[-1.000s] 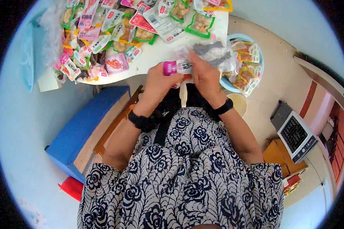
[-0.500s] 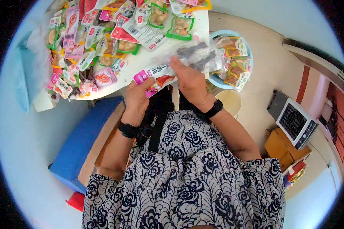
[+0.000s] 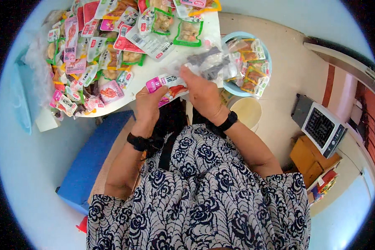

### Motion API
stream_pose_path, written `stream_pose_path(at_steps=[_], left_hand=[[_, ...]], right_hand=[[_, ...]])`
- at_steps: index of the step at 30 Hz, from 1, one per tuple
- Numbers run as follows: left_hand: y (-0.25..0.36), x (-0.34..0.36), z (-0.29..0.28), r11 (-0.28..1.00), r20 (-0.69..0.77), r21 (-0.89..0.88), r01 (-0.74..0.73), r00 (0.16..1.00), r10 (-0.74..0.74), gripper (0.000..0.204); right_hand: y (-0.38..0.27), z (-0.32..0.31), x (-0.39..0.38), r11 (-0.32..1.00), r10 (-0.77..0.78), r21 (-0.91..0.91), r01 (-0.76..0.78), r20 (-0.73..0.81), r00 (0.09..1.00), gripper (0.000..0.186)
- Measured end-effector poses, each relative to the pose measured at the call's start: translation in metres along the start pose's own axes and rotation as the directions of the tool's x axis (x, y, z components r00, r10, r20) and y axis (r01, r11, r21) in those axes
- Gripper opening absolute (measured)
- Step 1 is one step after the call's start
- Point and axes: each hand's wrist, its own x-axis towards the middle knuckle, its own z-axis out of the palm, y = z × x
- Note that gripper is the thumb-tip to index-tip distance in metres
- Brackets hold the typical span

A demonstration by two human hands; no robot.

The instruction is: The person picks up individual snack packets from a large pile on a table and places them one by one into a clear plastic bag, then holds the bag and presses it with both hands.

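Note:
A small snack pouch point(image 3: 177, 90), pink and white with a red-brown food picture, is stretched between my hands at the table's near edge. My left hand point(image 3: 149, 104) pinches its left end, thumb on top. The fingers of my right hand point(image 3: 206, 93) are closed over its other end and hide that part. Just beyond my right hand lies a clear plastic bag point(image 3: 214, 62) with dark contents, on the white table point(image 3: 154, 68). A heap of mixed snack pouches point(image 3: 98, 52) covers the table's left and far side.
Right of the table stands a light-blue basin point(image 3: 269, 62) holding several pouches. Nearer me is a cream bucket point(image 3: 250, 111). A blue box point(image 3: 85, 166) stands below the table on the left. A black-and-white appliance point(image 3: 323, 131) is at the far right.
My hands have drawn slightly closer together on the pouch, and my right fingers cover more of its right end. The whole view has shifted a little.

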Motion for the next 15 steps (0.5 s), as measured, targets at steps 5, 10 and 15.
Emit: stream_pose_path(at_steps=[5,10,15], left_hand=[[-0.010,0.012,0.015,0.967,0.063,-0.237,0.089,0.995,-0.077,0.026],[-0.025,0.028,0.029,0.913,0.124,-0.389,0.121,0.989,-0.078,0.023],[-0.026,0.036,0.038,0.845,0.297,-0.478,0.238,0.950,-0.099,0.026]], right_hand=[[0.001,0.017,-0.010,0.991,-0.086,0.093,0.093,-0.071,0.994,0.041],[-0.012,0.010,-0.003,0.990,-0.072,0.114,0.080,-0.073,0.995,0.039],[-0.008,0.015,-0.002,0.984,-0.092,0.140,0.106,-0.103,0.990,0.037]])
